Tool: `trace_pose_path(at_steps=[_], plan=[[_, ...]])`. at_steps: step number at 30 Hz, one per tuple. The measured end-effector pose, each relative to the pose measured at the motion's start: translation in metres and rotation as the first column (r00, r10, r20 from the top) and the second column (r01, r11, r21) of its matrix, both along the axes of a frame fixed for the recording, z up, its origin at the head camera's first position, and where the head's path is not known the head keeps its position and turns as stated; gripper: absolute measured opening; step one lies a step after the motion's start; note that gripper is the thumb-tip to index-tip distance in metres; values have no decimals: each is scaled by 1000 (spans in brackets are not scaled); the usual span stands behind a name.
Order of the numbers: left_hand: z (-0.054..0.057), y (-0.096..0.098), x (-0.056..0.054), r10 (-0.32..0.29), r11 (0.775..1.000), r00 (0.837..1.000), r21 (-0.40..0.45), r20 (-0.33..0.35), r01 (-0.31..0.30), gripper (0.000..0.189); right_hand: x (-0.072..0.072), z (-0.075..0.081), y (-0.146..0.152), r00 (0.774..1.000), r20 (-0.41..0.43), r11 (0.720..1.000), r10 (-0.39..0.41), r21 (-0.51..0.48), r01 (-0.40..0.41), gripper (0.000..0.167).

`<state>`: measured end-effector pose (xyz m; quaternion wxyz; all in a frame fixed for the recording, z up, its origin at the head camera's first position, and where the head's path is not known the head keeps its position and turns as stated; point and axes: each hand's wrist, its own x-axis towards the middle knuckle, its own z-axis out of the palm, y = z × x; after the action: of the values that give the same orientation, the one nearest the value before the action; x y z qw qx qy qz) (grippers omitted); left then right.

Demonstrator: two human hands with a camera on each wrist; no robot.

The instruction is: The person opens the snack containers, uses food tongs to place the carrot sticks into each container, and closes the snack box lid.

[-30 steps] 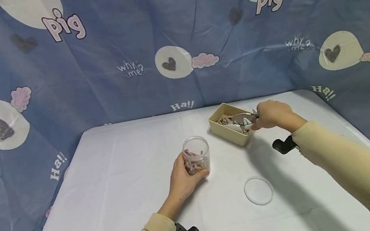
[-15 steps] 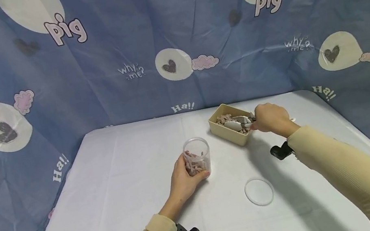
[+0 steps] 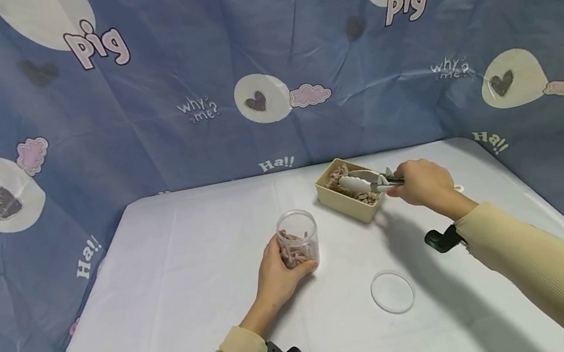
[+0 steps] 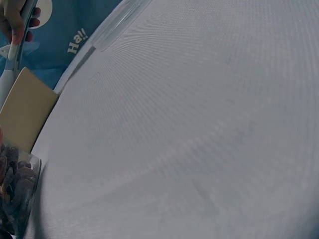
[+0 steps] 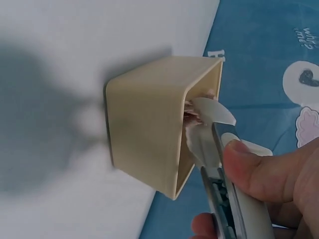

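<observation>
My left hand (image 3: 276, 277) grips a clear plastic jar (image 3: 307, 231), which stands upright with its mouth uncovered. Small pinkish-brown pieces (image 3: 296, 254) fill its lower part. Beyond it to the right is a cream rectangular box (image 3: 343, 204) holding more brownish pieces (image 3: 337, 175). Tongs (image 3: 357, 183) with white tips are held in my right hand (image 3: 425, 182), over the box's opening. In the right wrist view the tongs' tips (image 5: 202, 142) reach in at the box's mouth, close to some pieces; whether they pinch any is unclear.
A clear ring-edged lid (image 3: 396, 312) lies flat on the white-covered table (image 3: 190, 267), in front of the box. Blue printed cloth (image 3: 180, 49) hangs behind the table. A small white thing (image 3: 458, 188) shows behind my right wrist.
The tongs have drawn back slightly to the right and up from inside the box, uncovering more of the pieces. My left hand and the jar have stayed in place.
</observation>
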<state>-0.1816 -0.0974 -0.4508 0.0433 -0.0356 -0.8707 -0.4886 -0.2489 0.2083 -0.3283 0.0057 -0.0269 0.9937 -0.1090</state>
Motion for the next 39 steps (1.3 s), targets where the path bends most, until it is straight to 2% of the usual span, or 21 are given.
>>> trace_pose_path(at_steps=[7, 14, 20, 39], plan=[[0, -1, 0, 0, 1000, 1000, -4, -1, 0, 92, 4, -2, 6, 999, -51, 1000, 2, -22, -3, 26], [0, 0, -1, -6, 1000, 1000, 3, 5, 6, 92, 11, -2, 11, 996, -93, 999, -9, -45, 4, 39], [0, 1, 0, 0, 1000, 1000, 2, 6, 0, 92, 16, -1, 15, 991, -131, 998, -4, -69, -5, 41], [-1, 2, -1, -1, 1000, 1000, -4, 2, 1, 92, 28, 7, 25, 982, -188, 993, -27, -114, 6, 49]])
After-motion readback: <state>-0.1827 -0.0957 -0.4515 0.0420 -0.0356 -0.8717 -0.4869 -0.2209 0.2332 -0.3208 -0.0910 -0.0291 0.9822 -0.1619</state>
